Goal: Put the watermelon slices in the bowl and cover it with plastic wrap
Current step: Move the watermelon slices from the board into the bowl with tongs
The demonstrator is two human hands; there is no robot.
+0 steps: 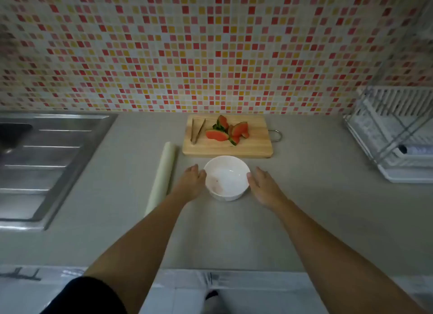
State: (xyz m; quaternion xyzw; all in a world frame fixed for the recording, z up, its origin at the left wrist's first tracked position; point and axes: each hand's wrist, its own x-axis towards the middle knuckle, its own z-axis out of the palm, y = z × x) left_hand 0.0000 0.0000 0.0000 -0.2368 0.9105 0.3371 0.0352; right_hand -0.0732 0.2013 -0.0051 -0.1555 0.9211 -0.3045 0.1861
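Observation:
A white bowl (226,177), with nothing in it, stands on the grey counter. My left hand (191,183) lies against its left side and my right hand (263,187) against its right side, fingers fairly straight and touching the rim. Behind the bowl a wooden cutting board (255,147) carries several watermelon slices (228,132) and a pair of tongs (197,131) at its left. A roll of plastic wrap (161,176) lies lengthwise on the counter left of my left hand.
A steel sink with a ribbed drainboard (42,163) fills the left. A dish rack (396,135) stands at the right. The mosaic-tiled wall (210,48) runs behind the counter, whose front edge (210,268) is near me.

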